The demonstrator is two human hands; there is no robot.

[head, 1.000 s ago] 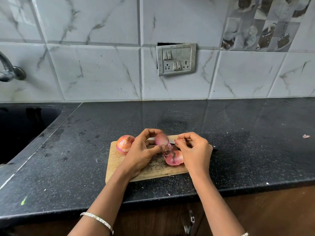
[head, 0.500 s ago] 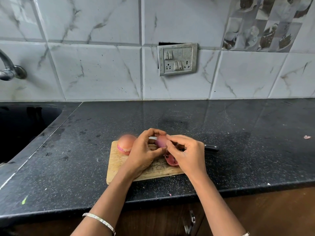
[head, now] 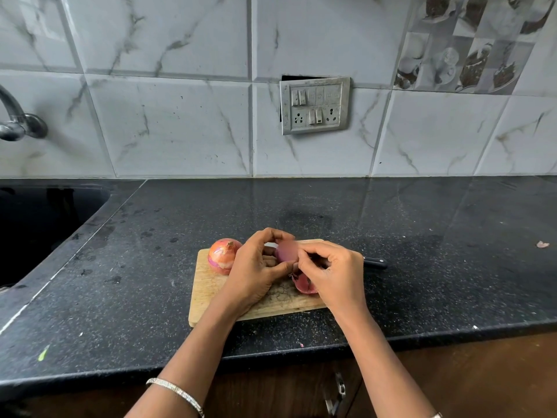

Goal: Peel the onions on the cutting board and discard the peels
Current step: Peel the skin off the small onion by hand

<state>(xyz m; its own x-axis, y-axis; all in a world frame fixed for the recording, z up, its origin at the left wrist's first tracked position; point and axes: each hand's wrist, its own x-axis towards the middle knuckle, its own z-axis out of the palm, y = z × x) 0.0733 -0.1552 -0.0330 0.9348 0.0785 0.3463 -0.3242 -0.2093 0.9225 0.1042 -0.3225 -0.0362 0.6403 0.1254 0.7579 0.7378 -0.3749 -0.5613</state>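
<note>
A bangle (head: 177, 393) circles the left forearm nearest the camera, at 7 o'clock. Further in, on the black counter (head: 120, 297), lies the board (head: 208, 294), just below centre. The left hand (head: 256, 273) rests over the board's middle, fingers curled around a peeled purple onion (head: 286, 251), thumb pressed against its near side. The right hand (head: 334, 273), at the onion's 3 o'clock, pinches at its skin with thumb and fingertips; what it grips there is too small to tell. Under that hand, loose peels (head: 304, 285) lie on the board. An unpeeled onion (head: 224, 254) sits on the board's 10 o'clock corner, just beside the left hand. A knife handle (head: 375, 262) pokes out at 3 o'clock past the right hand. Far back, a switch plate (head: 315, 105) hangs on the tiled wall at 12 o'clock, and a tap (head: 18, 122) at 9 o'clock.
</note>
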